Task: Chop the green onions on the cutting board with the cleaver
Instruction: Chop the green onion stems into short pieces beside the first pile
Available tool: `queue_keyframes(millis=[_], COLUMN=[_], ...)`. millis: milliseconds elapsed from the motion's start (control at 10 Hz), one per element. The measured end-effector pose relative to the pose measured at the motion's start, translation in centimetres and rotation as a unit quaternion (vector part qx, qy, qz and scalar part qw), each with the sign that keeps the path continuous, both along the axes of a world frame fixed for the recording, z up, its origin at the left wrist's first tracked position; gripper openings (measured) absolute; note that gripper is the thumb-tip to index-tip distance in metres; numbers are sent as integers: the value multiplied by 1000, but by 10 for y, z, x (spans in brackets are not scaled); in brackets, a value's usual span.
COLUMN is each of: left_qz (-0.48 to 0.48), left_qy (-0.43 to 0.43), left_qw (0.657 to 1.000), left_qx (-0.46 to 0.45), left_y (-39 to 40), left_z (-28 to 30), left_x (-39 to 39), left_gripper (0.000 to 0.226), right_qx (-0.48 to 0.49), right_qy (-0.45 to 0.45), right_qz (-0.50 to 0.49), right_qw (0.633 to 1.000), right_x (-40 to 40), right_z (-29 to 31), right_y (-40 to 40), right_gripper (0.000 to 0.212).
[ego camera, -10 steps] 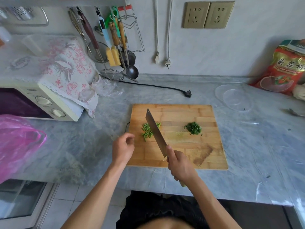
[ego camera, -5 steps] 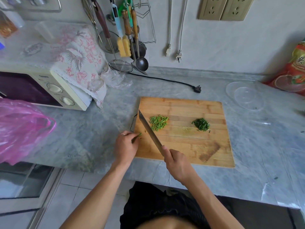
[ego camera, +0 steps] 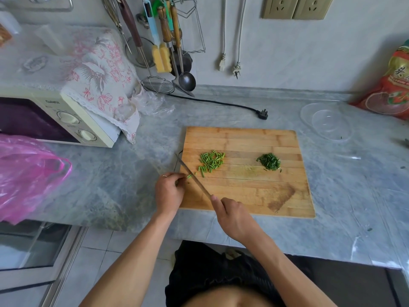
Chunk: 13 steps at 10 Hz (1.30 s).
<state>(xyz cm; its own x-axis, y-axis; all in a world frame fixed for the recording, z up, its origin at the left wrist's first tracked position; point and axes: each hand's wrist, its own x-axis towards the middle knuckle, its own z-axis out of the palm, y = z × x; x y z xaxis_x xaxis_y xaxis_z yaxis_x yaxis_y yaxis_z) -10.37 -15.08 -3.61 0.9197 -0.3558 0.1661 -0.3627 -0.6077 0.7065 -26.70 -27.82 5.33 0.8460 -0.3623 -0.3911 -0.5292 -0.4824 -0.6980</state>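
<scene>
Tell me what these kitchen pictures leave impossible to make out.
All head view:
- Cleaver: handle hidden inside the right hand; blade seen nearly edge-on and blurred.
- Left hand: the green bit at its fingertips is too small to judge.
- Red bag: cut off by the right edge.
- Hanging utensils: tops cut off by the top edge.
</scene>
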Motion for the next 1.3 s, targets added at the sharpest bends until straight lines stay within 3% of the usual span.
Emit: queue_keyframes(millis=[200, 300, 500, 700, 800, 900, 1000, 1100, 1300], left_qz=[-24, -29, -67, -75, -58, -51, -55, -49, -47], left_qy=[29, 5, -81, -90, -74, -72, -80, -81, -73], left_qw=[998, 998, 988, 982, 983, 984, 985, 986, 988], left_qx=[40, 58, 117, 146, 155, 152, 145, 139, 124], left_y=[2, 3, 11, 9, 6, 6, 6, 3, 4], left_z=[12, 15, 6, 10, 11, 8, 8, 9, 10], left_x=[4, 3, 3, 0, -2, -5, -6, -7, -10], left_gripper=[15, 17, 19, 15, 14, 15, 15, 13, 13], right_qx=[-21, -26, -21, -51, -97, -194, -265, -311, -259], right_qy=[23, 28, 35, 48, 34, -119, -125, -157, -124], right_qz=[27, 22, 25, 42, 25, -46, 72, 72, 65], right_qw=[999, 999, 999, 997, 994, 973, 953, 934, 956], right_x=[4, 7, 10, 12, 15, 21, 14, 16, 27], right_z=[2, -1, -3, -2, -7, -18, -51, -51, -40], right_y=[-2, 0, 3, 6, 10, 12, 2, -3, 1], right_gripper=[61, 76, 57, 58, 73, 39, 50, 50, 36])
